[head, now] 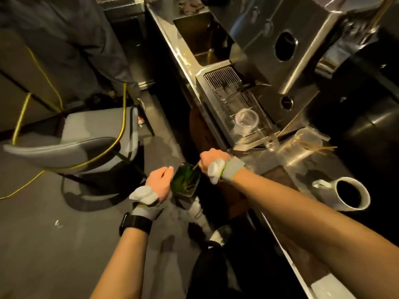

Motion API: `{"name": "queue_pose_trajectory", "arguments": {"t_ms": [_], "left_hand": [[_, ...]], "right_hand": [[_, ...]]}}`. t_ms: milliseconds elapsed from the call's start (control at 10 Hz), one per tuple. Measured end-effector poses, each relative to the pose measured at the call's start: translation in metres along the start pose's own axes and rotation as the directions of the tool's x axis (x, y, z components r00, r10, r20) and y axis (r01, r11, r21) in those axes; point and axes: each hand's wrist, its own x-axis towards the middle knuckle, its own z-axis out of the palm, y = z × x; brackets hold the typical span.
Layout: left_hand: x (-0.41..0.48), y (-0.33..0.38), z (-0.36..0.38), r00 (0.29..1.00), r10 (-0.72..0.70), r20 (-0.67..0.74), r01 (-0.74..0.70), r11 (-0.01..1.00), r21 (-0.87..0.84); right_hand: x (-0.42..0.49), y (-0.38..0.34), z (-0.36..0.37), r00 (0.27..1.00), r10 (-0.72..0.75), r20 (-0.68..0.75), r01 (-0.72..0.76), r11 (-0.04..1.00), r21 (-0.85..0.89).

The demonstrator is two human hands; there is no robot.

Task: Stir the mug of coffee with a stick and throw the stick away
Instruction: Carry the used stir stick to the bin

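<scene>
A white mug (343, 196) full of dark coffee stands on the counter at the right. Below the counter edge sits a small bin (185, 182) with a green liner and an open top. My right hand (212, 159) is over the bin's far rim, shut on a thin wooden stick (195, 166) whose tip points into the bin. My left hand (158, 182) rests against the bin's left side, fingers curled around its rim. A clear container (306, 143) holding more wooden sticks lies on the counter behind the mug.
A steel coffee machine with a drip grate (224, 82) fills the counter's far side, and a clear plastic cup (246, 121) sits on the grate. A grey chair (86, 145) with a yellow cable stands on the floor at the left.
</scene>
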Motion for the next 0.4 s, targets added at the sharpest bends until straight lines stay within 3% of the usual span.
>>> {"name": "queue_pose_trajectory", "arguments": {"t_ms": [100, 200, 400], "left_hand": [[0.009, -0.006, -0.006, 1.000, -0.005, -0.029, 0.006, 0.999, 0.036], [0.019, -0.006, -0.010, 0.999, -0.029, -0.031, 0.031, 0.997, 0.065], [0.025, 0.006, -0.009, 1.000, -0.017, 0.007, 0.016, 0.996, 0.084]], "right_hand": [[0.028, -0.008, 0.009, 0.987, 0.009, 0.159, -0.014, 1.000, 0.027], [0.039, -0.012, 0.013, 0.984, 0.022, 0.175, -0.029, 0.999, 0.039], [0.032, -0.009, 0.012, 0.996, 0.044, 0.072, -0.047, 0.998, 0.041]]}}
